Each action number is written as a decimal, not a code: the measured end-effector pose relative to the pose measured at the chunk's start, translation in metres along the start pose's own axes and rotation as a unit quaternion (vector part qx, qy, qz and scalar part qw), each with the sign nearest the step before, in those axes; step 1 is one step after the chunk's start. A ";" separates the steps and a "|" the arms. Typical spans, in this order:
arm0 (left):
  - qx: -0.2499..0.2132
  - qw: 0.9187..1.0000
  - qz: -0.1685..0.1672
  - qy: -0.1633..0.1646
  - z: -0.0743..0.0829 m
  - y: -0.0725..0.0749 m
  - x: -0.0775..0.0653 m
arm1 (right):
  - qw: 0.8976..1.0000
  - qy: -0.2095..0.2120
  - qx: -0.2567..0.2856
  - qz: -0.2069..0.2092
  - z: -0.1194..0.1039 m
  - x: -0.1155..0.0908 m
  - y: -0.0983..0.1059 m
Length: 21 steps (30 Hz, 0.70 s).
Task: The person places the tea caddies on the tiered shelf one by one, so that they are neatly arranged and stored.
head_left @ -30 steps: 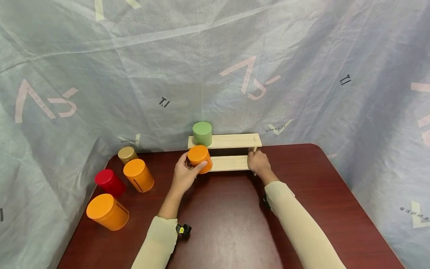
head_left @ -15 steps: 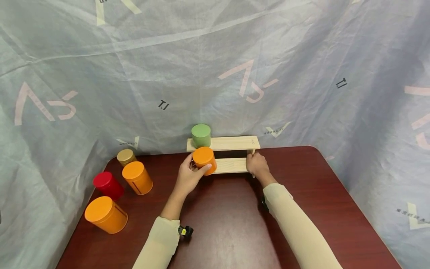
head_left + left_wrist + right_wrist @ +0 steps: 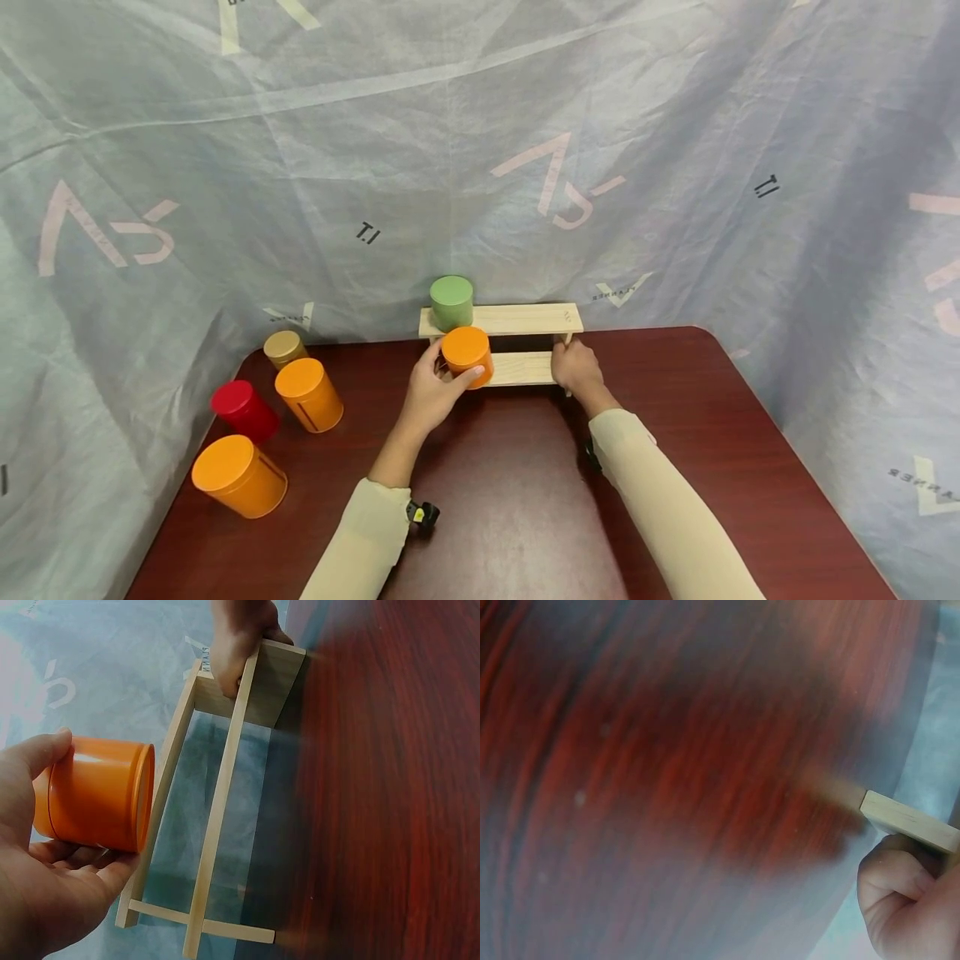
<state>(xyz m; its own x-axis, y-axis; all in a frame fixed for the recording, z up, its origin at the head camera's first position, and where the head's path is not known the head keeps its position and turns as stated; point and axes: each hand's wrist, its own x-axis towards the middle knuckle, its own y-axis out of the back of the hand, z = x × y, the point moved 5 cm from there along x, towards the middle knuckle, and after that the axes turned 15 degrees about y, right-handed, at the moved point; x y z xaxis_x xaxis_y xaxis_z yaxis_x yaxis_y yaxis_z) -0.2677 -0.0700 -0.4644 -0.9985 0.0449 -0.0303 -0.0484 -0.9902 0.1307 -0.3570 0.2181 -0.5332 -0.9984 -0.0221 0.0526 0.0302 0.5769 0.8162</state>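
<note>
My left hand [image 3: 433, 393] holds an orange round tin [image 3: 471, 360], thumb on one side and fingers on the other. In the left wrist view the tin [image 3: 97, 795] is beside the shelf's long boards. The small two-tier wooden shelf [image 3: 528, 318] stands at the table's back edge, and the held tin overlaps its lower board in the head view. My right hand [image 3: 577, 368] grips the shelf's right end; in the right wrist view its curled fingers [image 3: 892, 877] lie against the wooden end piece [image 3: 907, 819]. A green tin [image 3: 452, 305] stands at the left of the top board.
On the left of the dark red table [image 3: 517, 483] stand a gold tin [image 3: 285, 348], a red tin [image 3: 246, 411], an orange tin [image 3: 310, 396] and a larger orange tin [image 3: 240, 477]. A grey printed cloth [image 3: 337, 183] hangs behind and beside the table.
My left hand has carried the orange tin to the right, along the front of the shelf. My right hand keeps its grip on the shelf's end.
</note>
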 end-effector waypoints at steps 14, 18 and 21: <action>0.022 1.000 0.001 -0.001 0.005 -0.017 0.005 | 1.000 -0.008 0.001 0.001 0.004 0.001 -0.004; 0.008 1.000 -0.006 -0.010 0.008 -0.019 0.006 | 1.000 -0.007 -0.001 0.006 0.004 0.002 -0.004; 0.003 1.000 -0.010 -0.015 0.010 -0.021 0.006 | 1.000 -0.003 -0.001 0.008 0.003 0.003 -0.005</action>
<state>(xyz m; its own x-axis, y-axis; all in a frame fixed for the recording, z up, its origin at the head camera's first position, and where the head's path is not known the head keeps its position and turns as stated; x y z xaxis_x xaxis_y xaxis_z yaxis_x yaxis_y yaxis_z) -0.2734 -0.0480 -0.4577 -0.9977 0.0678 -0.0040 -0.0677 -0.9882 0.1372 -0.3599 0.2176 -0.5385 -0.9980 -0.0077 0.0627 0.0469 0.5748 0.8170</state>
